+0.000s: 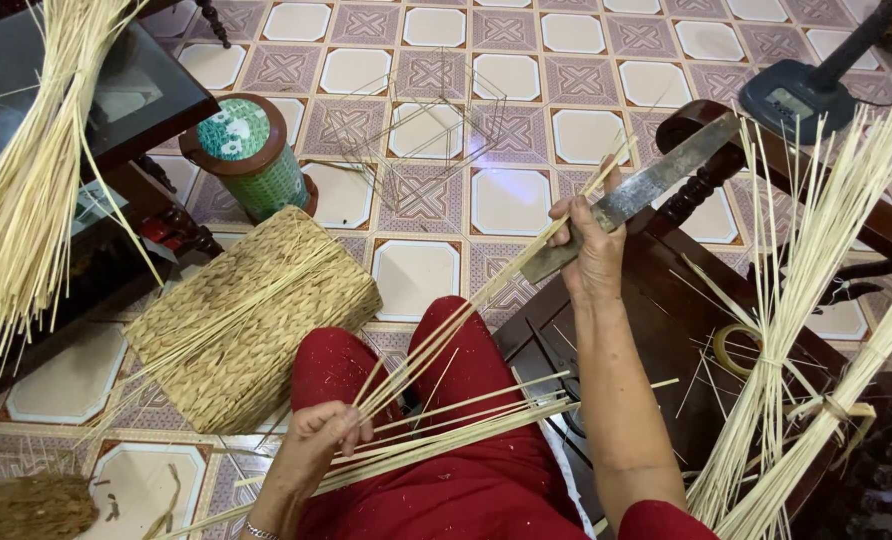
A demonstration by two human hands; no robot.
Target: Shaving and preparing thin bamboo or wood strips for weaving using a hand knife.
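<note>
Starting at the left edge, a loose bundle of pale yellow straw stalks (26, 190) hangs over a dark glass-topped table (116, 100). A cylindrical green-and-white container with a brown rim (251, 160) stands lidded on the patterned tile floor (511, 200); contents cannot be seen. A rectangular woven straw basket (251, 320) lies on its side beside the red-clad knee (436, 400). The left hand (316, 445) is clenched on a thin bunch of straw strips (456, 320), which slants across the lap toward the right hand (591, 250). That hand grasps a long flat metal blade (636, 195) against the strips. Tied straw bundles (806, 330) lean on the dark wooden chair (666, 320) at right.
</note>
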